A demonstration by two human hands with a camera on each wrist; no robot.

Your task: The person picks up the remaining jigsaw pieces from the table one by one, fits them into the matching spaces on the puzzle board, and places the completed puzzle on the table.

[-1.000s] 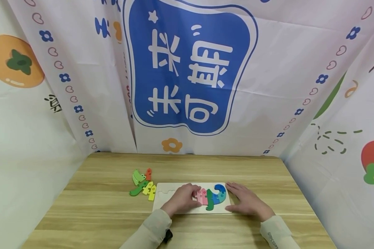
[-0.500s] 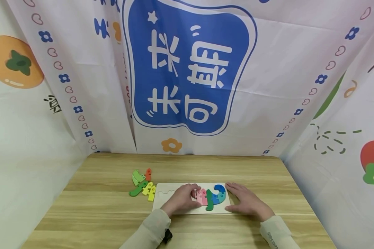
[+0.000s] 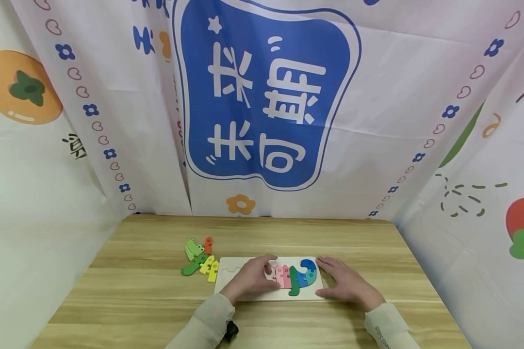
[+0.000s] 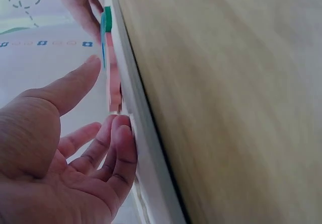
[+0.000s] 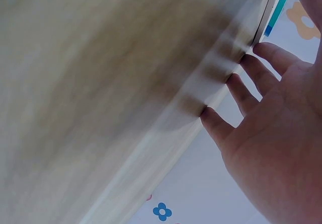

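A pale wooden puzzle board [image 3: 311, 293] lies flat on the table. Set into its right half are pink pieces [image 3: 283, 277], a dark green leg piece [image 3: 294, 282] and a blue curled tail [image 3: 311, 276]. My left hand [image 3: 254, 277] is over the board just left of the pink pieces. In the left wrist view its thumb stands apart from the loosely bent fingers [image 4: 126, 156], nothing between them; those fingers are right at the board. My right hand [image 3: 345, 281] is at the board's right end, its spread fingers [image 5: 241, 90] touching down there.
Loose pieces lie left of the board: a light green crocodile head [image 3: 193, 249], a red piece [image 3: 208, 245], a dark green leg [image 3: 193, 266] and yellow pieces [image 3: 212, 272]. A printed curtain [image 3: 358, 194] hangs behind the wooden table [image 3: 157, 310].
My left hand has shifted slightly left, away from the pink pieces, and its fingers have moved apart from the thumb. The right hand and the loose pieces have not moved.
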